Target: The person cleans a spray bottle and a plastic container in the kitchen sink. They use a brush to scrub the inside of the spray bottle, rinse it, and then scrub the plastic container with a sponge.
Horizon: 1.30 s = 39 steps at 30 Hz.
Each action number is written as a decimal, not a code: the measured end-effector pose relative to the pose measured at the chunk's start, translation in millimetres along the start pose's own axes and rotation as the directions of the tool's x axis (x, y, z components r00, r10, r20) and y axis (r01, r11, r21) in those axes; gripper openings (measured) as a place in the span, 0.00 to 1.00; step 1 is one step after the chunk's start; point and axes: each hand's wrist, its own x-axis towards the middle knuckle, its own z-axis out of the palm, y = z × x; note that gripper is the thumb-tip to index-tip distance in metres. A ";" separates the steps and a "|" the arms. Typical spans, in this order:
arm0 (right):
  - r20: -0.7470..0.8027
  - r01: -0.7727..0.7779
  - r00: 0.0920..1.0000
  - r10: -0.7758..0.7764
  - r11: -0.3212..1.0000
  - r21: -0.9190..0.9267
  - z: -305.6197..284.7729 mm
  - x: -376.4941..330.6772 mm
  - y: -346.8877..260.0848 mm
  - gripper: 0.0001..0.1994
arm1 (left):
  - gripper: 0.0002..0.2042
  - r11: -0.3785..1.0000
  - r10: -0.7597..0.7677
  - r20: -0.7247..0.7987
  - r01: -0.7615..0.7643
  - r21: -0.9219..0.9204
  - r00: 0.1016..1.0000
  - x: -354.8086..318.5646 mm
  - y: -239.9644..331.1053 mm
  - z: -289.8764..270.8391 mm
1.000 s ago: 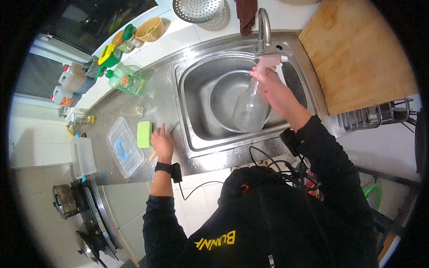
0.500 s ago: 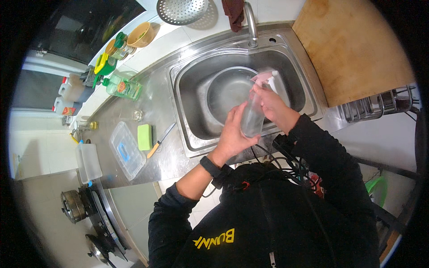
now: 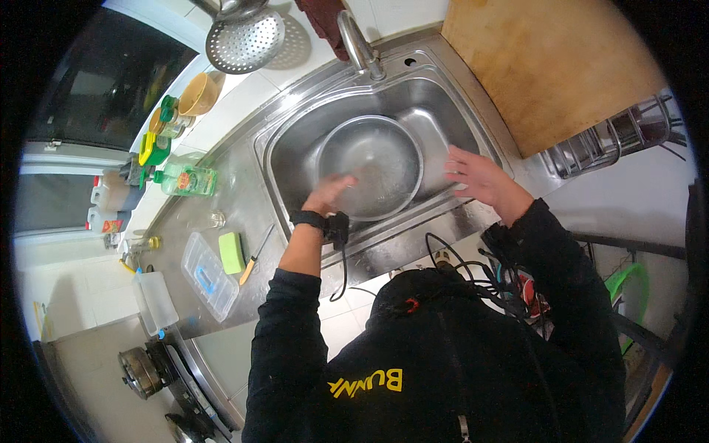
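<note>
A round see-through basin (image 3: 417, 140) stands in the steel sink (image 3: 284, 151), and its contents look cloudy and blurred. My left hand (image 3: 331, 193) reaches over the near left rim of this basin. Its fingers stretch out to the right, somewhat smeared by motion, and nothing shows in them. To the right of the basin hovers my right hand (image 3: 480, 177), over the sink's near right edge, fingers apart and holding nothing. I cannot make out the clear spray bottle with the pink head in the current view.
Behind the sink stands a curved faucet (image 3: 360, 48). A large wooden board (image 3: 554, 66) and a wire rack (image 3: 613, 144) are at the right. On the left counter lie a knife (image 3: 255, 257), a green sponge (image 3: 231, 253) and a plastic lid (image 3: 210, 277), with a green-labelled bottle (image 3: 188, 181) behind.
Both hands have let go of the spray bottle, which is out of sight now. My hands have moved apart, left and right of the basin. The whole view has shifted.
</note>
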 end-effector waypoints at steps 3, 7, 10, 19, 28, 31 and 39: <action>-0.072 0.008 0.997 -0.006 0.999 0.032 -14.2 -6.2 0.3 0.31 | 0.31 0.990 -0.112 0.064 0.106 0.090 0.992 5.2 -1.7 -6.1; -0.082 0.012 0.997 -0.006 0.997 0.072 -22.7 -6.4 0.3 0.34 | 0.31 0.991 -0.119 0.111 0.124 -0.043 0.987 5.8 -7.3 -9.6; -0.043 0.015 0.999 -0.012 0.997 0.078 -26.0 -8.6 -0.1 0.40 | 0.33 0.991 -0.126 0.090 0.120 0.065 0.988 7.5 -13.2 -11.4; -0.072 0.000 0.997 0.005 0.997 0.071 -19.5 -14.9 -0.1 0.40 | 0.27 0.994 -0.033 0.076 0.025 0.102 0.997 3.6 -21.7 -16.4; -0.063 0.016 0.998 -0.010 0.994 0.104 -24.0 -22.1 1.3 0.40 | 0.31 0.984 -0.171 -0.019 0.169 -0.055 0.985 13.7 -29.3 -31.0; -0.078 0.018 0.997 -0.010 0.994 0.109 -24.5 -21.1 1.6 0.41 | 0.33 0.986 -0.136 -0.156 0.119 -0.113 0.978 19.1 -32.2 -30.6; -0.057 -0.001 0.998 0.006 0.997 0.074 -16.8 -11.7 1.9 0.40 | 0.27 0.878 0.060 0.230 0.058 -0.475 0.971 -33.4 19.5 -36.7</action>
